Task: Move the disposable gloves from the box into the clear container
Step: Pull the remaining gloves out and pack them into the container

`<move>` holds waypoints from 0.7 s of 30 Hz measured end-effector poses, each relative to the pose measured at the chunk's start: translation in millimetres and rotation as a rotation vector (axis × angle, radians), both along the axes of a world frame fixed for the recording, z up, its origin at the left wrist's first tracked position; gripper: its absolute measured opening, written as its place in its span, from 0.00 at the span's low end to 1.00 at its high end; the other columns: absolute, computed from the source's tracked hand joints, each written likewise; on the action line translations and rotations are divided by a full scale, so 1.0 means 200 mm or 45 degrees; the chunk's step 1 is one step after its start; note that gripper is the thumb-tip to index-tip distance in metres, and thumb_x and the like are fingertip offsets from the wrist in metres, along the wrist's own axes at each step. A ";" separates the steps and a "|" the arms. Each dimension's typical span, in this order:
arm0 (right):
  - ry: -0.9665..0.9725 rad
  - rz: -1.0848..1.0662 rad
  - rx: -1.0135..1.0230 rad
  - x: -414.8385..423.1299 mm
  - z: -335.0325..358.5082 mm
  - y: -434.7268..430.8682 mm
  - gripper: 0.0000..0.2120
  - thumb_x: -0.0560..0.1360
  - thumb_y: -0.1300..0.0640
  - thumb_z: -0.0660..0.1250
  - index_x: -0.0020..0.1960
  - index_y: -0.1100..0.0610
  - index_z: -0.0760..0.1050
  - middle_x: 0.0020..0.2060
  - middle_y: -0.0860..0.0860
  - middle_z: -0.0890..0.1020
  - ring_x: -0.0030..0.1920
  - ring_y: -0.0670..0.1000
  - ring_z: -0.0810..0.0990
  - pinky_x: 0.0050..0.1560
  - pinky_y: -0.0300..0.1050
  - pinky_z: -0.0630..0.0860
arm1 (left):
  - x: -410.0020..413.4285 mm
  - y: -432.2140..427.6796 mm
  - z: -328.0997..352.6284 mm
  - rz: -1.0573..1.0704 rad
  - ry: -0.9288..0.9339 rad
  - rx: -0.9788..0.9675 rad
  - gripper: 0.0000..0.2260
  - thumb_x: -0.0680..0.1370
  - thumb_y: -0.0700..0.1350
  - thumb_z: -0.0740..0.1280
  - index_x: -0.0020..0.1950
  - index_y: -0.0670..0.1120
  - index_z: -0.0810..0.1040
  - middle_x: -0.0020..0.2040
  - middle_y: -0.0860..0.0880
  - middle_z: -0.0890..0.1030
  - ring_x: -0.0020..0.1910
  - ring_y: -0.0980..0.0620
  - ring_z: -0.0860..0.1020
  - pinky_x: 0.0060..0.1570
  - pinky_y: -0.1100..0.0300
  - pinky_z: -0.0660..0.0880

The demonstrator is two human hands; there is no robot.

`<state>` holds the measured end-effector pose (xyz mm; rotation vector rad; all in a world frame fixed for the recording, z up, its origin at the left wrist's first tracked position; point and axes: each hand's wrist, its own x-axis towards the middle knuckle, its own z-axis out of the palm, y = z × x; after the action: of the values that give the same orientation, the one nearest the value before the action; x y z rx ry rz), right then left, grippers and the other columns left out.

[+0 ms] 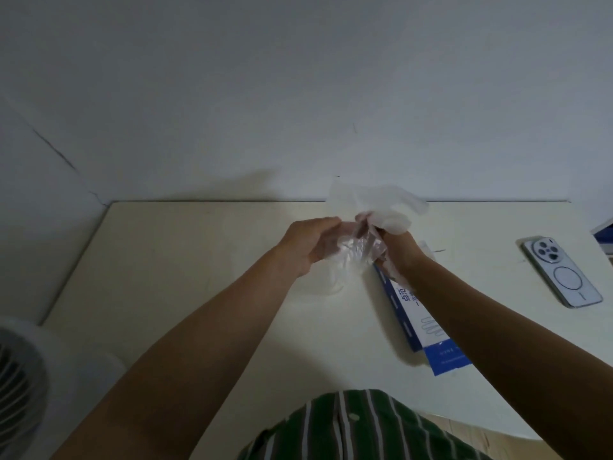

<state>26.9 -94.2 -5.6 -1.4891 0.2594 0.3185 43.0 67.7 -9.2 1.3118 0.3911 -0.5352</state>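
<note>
From the head camera, the person stood at a cream table (185, 260) pushed against a pale wall (298, 94), both bare forearms reaching out over the middle of it. The left hand (308, 242) and the right hand (396, 249) were close together towards the far side of the table, with a crumpled bunch of thin disposable gloves (353, 252) between them. The left hand's fingers were curled in around the left side of the bunch. The right hand's fingers were closed on it from the right, and loose film stuck up and fanned out to the far right above that fist, over the table's far edge.

Just below and near to the hands, the clear container (326, 287) sat on the table. It showed only as faint curved outlines, and I could not tell whether any gloves lay inside it. The bunch hung right above it.

The blue and white glove box (406, 310) lay flat on the table to the right of the container, partly under the right forearm, with its blue flap open at the near end.

Further right lay a phone (562, 275), back side up. A white fan (20, 370) stood off the table's near left corner. A green striped shirt (358, 426) filled the near edge.
</note>
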 end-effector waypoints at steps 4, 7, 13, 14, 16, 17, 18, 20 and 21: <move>0.015 0.151 0.163 -0.01 -0.01 0.09 0.04 0.75 0.62 0.67 0.49 0.58 0.76 0.45 0.55 0.81 0.47 0.54 0.82 0.52 0.48 0.80 | 0.01 0.11 -0.02 0.407 -0.266 0.212 0.05 0.78 0.39 0.65 0.43 0.45 0.74 0.33 0.47 0.82 0.29 0.52 0.80 0.29 0.62 0.76; 0.092 -0.028 0.327 0.02 -0.01 0.12 0.17 0.84 0.51 0.53 0.57 0.62 0.74 0.50 0.59 0.82 0.46 0.56 0.84 0.50 0.52 0.81 | 0.03 0.25 -0.10 0.369 -0.598 0.646 0.09 0.80 0.43 0.63 0.40 0.49 0.69 0.29 0.48 0.76 0.22 0.51 0.73 0.26 0.58 0.72; -0.105 -0.463 0.091 0.18 0.02 0.14 0.20 0.80 0.45 0.53 0.57 0.58 0.75 0.49 0.55 0.80 0.50 0.53 0.77 0.54 0.50 0.72 | 0.02 0.53 -0.23 0.057 -0.774 1.265 0.05 0.81 0.46 0.59 0.49 0.45 0.71 0.36 0.46 0.78 0.34 0.41 0.77 0.37 0.49 0.77; -0.234 -0.511 -0.035 0.19 0.03 0.16 0.16 0.78 0.48 0.56 0.57 0.56 0.75 0.50 0.53 0.80 0.52 0.51 0.77 0.55 0.49 0.73 | 0.01 0.56 -0.24 0.031 -0.750 1.294 0.06 0.81 0.46 0.59 0.51 0.44 0.71 0.38 0.44 0.80 0.36 0.40 0.78 0.38 0.47 0.77; -0.532 -0.442 -0.256 0.20 0.06 0.23 0.11 0.75 0.57 0.58 0.54 0.55 0.76 0.51 0.51 0.81 0.51 0.50 0.78 0.53 0.46 0.74 | 0.00 0.58 -0.25 -0.052 -0.681 1.341 0.06 0.81 0.44 0.57 0.53 0.44 0.71 0.41 0.42 0.80 0.37 0.39 0.79 0.39 0.46 0.78; -0.633 -0.339 -0.307 0.20 0.08 0.28 0.11 0.74 0.60 0.59 0.52 0.55 0.78 0.49 0.51 0.82 0.47 0.49 0.79 0.49 0.45 0.74 | 0.00 0.57 -0.25 -0.096 -0.653 1.359 0.06 0.80 0.43 0.57 0.53 0.44 0.71 0.42 0.42 0.80 0.37 0.39 0.79 0.40 0.46 0.78; -0.668 -0.190 -0.331 0.20 0.09 0.34 0.11 0.74 0.63 0.59 0.49 0.56 0.79 0.46 0.52 0.83 0.42 0.48 0.79 0.45 0.42 0.74 | 0.00 0.56 -0.25 -0.131 -0.622 1.379 0.06 0.80 0.42 0.56 0.54 0.45 0.71 0.42 0.42 0.80 0.37 0.39 0.79 0.40 0.46 0.79; -0.602 0.185 -0.457 0.20 0.07 0.44 0.10 0.75 0.65 0.60 0.48 0.57 0.80 0.42 0.52 0.83 0.37 0.47 0.78 0.38 0.39 0.75 | 0.00 0.54 -0.25 -0.167 -0.570 1.450 0.08 0.79 0.40 0.55 0.55 0.45 0.70 0.42 0.42 0.80 0.39 0.40 0.80 0.42 0.48 0.78; -0.512 0.387 -0.579 0.21 0.04 0.49 0.09 0.77 0.65 0.61 0.50 0.57 0.80 0.42 0.52 0.83 0.38 0.47 0.79 0.39 0.40 0.76 | 0.01 0.54 -0.25 -0.183 -0.544 1.495 0.08 0.79 0.39 0.54 0.55 0.44 0.70 0.43 0.42 0.81 0.39 0.41 0.79 0.41 0.51 0.77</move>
<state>69.3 3.7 2.0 -2.0079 -0.2365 0.2004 44.9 175.0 -59.7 2.5391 0.2398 -0.0802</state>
